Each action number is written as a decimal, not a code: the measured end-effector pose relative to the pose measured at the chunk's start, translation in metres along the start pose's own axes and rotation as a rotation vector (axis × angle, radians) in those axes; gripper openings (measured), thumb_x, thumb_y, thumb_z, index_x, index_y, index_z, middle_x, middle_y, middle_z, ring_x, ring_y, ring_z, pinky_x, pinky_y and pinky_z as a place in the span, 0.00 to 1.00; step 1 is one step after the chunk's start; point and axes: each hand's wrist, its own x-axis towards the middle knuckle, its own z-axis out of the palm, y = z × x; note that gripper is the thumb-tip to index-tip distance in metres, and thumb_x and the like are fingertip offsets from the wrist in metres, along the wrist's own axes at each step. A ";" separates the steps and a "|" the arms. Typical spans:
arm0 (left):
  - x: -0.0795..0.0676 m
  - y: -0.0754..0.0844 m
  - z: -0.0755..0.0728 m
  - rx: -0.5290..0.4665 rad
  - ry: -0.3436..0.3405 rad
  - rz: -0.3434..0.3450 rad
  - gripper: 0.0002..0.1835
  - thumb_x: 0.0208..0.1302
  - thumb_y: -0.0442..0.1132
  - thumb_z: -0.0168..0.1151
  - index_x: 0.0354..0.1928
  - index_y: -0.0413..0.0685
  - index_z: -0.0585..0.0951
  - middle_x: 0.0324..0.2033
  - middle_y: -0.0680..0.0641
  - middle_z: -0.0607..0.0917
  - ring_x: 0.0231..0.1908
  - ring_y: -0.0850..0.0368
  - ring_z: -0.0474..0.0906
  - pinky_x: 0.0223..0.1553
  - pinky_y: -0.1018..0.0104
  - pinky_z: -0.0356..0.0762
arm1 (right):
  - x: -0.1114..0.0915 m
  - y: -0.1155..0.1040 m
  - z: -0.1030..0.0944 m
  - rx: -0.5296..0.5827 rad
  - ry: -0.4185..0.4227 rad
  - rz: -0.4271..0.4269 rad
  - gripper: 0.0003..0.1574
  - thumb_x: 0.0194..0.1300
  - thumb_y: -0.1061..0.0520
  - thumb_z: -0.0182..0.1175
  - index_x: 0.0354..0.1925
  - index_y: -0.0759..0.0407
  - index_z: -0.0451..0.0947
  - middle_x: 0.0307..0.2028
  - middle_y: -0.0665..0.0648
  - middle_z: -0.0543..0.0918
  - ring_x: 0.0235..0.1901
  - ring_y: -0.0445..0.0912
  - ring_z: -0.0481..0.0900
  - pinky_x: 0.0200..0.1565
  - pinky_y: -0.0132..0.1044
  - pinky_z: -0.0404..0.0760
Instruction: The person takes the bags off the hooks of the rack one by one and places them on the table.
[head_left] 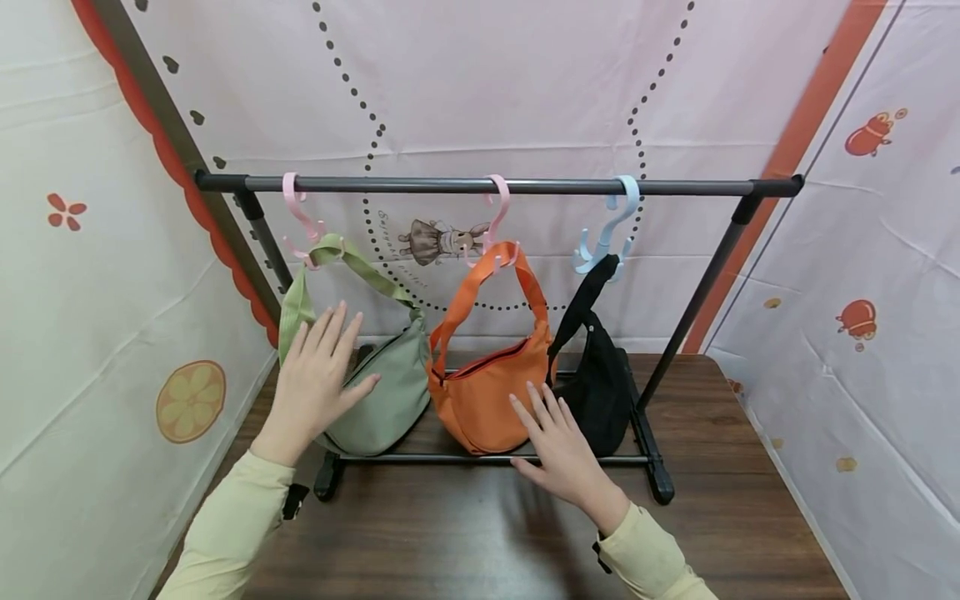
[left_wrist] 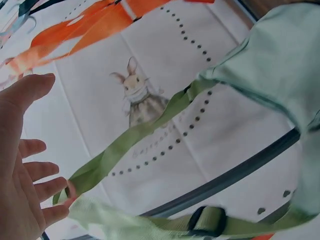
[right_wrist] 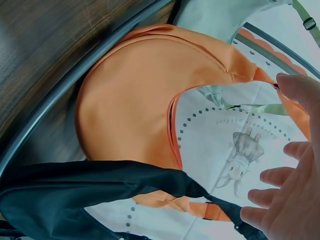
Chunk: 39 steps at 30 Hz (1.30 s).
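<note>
My left hand (head_left: 317, 383), straight and holding nothing, is in front of the green bag (head_left: 392, 392). Then hangs on its hook (head_left: 504, 204) the orange bag (head_left: 487, 404), then my right hand (head_left: 564, 457), spread and empty, then the black bag (head_left: 602, 387). Hanging seems nearly finished; adjusting would need pinching a strap (left_wrist: 130, 136).

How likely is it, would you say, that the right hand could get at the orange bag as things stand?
Probably yes: the right hand looks open and empty, apparently near the orange bag, and nothing visible blocks the way between them.
</note>
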 end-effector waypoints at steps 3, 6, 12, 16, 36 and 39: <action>0.009 -0.009 -0.008 -0.007 0.038 0.012 0.41 0.51 0.57 0.60 0.61 0.36 0.67 0.60 0.32 0.67 0.59 0.36 0.64 0.58 0.38 0.60 | 0.003 -0.003 0.000 -0.010 -0.006 -0.012 0.53 0.54 0.40 0.62 0.70 0.53 0.49 0.69 0.64 0.49 0.68 0.60 0.48 0.62 0.58 0.58; 0.018 -0.018 -0.016 -0.022 0.082 0.016 0.40 0.59 0.63 0.46 0.61 0.35 0.67 0.61 0.32 0.66 0.60 0.37 0.62 0.59 0.39 0.58 | 0.006 -0.006 -0.001 -0.006 -0.019 -0.017 0.52 0.55 0.39 0.61 0.70 0.53 0.49 0.70 0.63 0.48 0.68 0.59 0.47 0.63 0.57 0.57; 0.037 -0.032 -0.030 -0.066 0.185 0.032 0.38 0.60 0.61 0.45 0.59 0.35 0.70 0.61 0.35 0.67 0.60 0.39 0.64 0.59 0.42 0.60 | 0.008 -0.010 -0.001 0.006 -0.029 -0.011 0.51 0.55 0.40 0.61 0.69 0.55 0.52 0.69 0.63 0.49 0.68 0.59 0.48 0.63 0.57 0.57; 0.045 -0.035 -0.033 -0.077 0.216 0.040 0.35 0.58 0.57 0.49 0.57 0.34 0.71 0.60 0.35 0.69 0.59 0.38 0.65 0.58 0.43 0.62 | 0.009 -0.014 0.000 -0.002 -0.039 -0.025 0.51 0.55 0.39 0.61 0.69 0.54 0.51 0.69 0.63 0.50 0.68 0.59 0.48 0.63 0.56 0.57; 0.088 -0.052 -0.051 -0.056 0.265 0.022 0.31 0.47 0.38 0.65 0.55 0.33 0.71 0.58 0.36 0.70 0.58 0.40 0.66 0.64 0.54 0.59 | 0.020 -0.032 0.002 0.028 -0.130 -0.068 0.49 0.58 0.38 0.57 0.70 0.52 0.49 0.70 0.61 0.46 0.69 0.56 0.45 0.65 0.53 0.55; 0.096 -0.053 -0.056 -0.055 0.286 0.008 0.28 0.50 0.32 0.63 0.56 0.33 0.71 0.57 0.36 0.71 0.58 0.41 0.67 0.63 0.55 0.61 | 0.021 -0.034 0.004 0.035 -0.128 -0.082 0.49 0.58 0.38 0.58 0.70 0.52 0.49 0.70 0.61 0.47 0.69 0.56 0.45 0.65 0.53 0.55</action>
